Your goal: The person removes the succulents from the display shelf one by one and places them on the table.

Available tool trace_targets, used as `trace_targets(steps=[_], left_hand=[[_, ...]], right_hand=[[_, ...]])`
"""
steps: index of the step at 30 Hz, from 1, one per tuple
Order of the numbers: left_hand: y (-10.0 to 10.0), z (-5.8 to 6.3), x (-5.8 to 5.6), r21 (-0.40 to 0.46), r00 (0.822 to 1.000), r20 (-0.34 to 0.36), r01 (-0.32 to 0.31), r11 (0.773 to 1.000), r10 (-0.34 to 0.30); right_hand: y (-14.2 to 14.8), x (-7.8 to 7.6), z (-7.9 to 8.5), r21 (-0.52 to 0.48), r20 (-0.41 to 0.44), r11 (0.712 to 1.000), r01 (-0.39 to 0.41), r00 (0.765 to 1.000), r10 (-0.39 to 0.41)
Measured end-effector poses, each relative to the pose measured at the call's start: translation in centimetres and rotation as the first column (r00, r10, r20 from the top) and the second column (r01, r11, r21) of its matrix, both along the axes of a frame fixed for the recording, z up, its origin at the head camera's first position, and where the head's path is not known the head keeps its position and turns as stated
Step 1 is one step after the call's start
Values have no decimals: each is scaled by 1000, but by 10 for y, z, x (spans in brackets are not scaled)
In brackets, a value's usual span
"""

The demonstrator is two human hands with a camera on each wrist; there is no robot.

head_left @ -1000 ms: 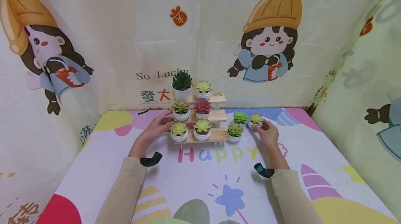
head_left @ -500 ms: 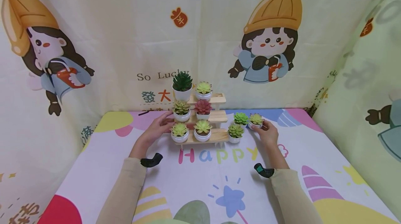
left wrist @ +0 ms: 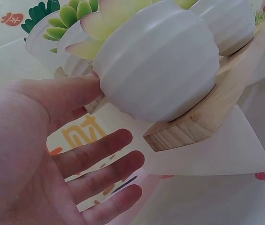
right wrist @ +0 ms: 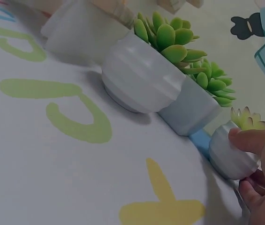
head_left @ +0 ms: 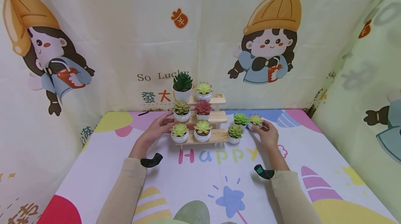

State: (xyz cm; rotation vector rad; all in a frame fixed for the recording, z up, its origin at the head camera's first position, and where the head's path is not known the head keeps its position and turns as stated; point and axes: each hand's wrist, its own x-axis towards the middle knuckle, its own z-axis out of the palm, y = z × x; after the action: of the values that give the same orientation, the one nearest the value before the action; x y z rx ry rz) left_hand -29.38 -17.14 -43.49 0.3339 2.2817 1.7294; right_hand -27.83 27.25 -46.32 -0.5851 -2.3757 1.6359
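My right hand pinches the white pot of a small potted succulent between thumb and fingers, at the right of a three-tier wooden plant stand. In the right wrist view the pot is low at the cloth, slightly tilted. At the stand's left side is my left hand, its fingers extended and spread. Its thumb reaches up to a ribbed white pot on a tier and seems to touch it. Each tier bears two potted succulents, among them a red one and a tall dark green one.
Two more potted succulents, a bright green one and a duller green one, stand between the stand and my right hand. A printed cloth covers the table. A patterned curtain hangs behind.
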Motion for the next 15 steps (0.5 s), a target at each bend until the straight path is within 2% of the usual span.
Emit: trace_targets(steps=[15], left_hand=[[-1,0,0,-16,1000,-7,-2,1000,2]], right_hand=[[3,6,0,-10,-37,1000,-4,999,3]])
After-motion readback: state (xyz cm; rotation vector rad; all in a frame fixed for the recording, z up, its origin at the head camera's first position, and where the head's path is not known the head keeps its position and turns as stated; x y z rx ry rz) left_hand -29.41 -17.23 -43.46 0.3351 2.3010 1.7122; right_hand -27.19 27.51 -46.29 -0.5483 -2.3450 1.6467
